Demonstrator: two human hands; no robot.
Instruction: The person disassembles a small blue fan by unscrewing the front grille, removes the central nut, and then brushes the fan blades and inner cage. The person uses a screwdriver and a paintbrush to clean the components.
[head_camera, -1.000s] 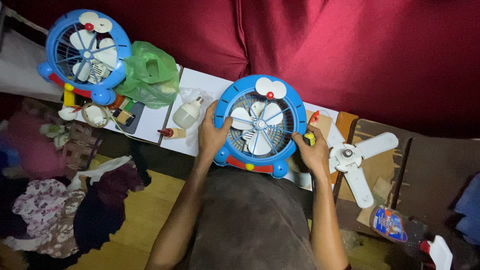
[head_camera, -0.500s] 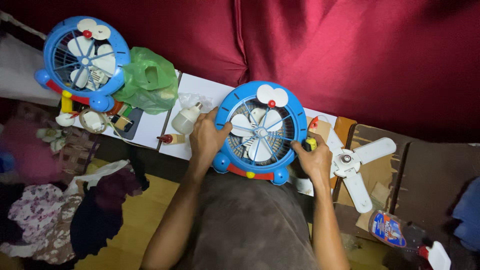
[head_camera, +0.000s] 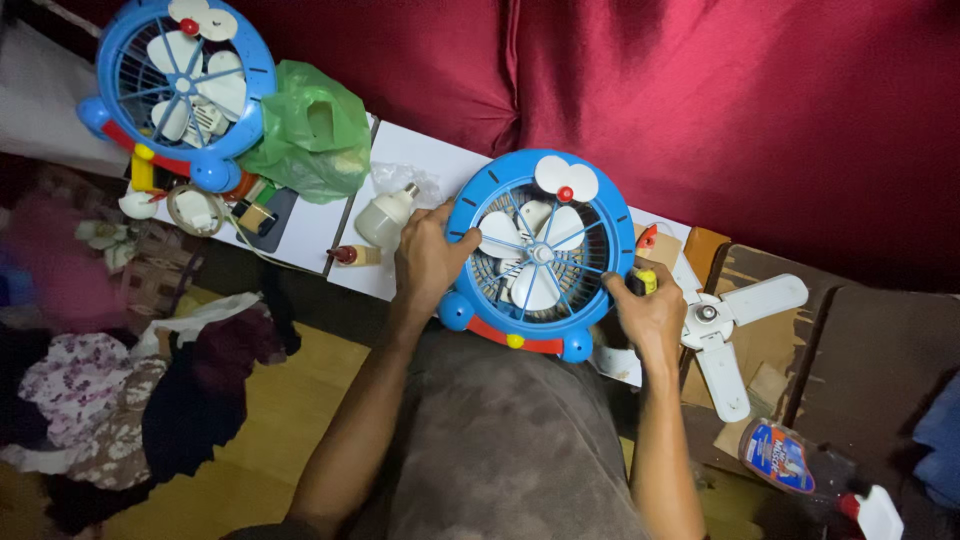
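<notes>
backdrop: red cushions (head_camera: 700, 90) fill the top of view, behind the white desk (head_camera: 420, 160).
lap: my grey-clad knees sit below the desk edge; heap of clothes (head_camera: 90, 400) on the floor at my left.
fan in hand: round blue toy fan (head_camera: 540, 255) with white blades, lying face up on the desk in front of me, its lower feet over the near edge.
second fan: same blue kind (head_camera: 180, 85), far left on the desk, well apart, green plastic bag (head_camera: 310, 130) just beside it.
loose parts: white three-blade propeller (head_camera: 720, 320) to the right on cardboard; pale bulb-shaped bottle (head_camera: 385, 215) just left of my left hand.
left hand (head_camera: 428, 262): clasped on the fan's left rim, thumb over the grille edge, arm angled in from lower left.
right hand (head_camera: 650, 315): closed around the right rim, also pinching a small yellow-and-black tool (head_camera: 645, 282); forearm comes straight up.
step, my guess: steadying and seating the fan body; turning it calls for both grips kept even.
</notes>
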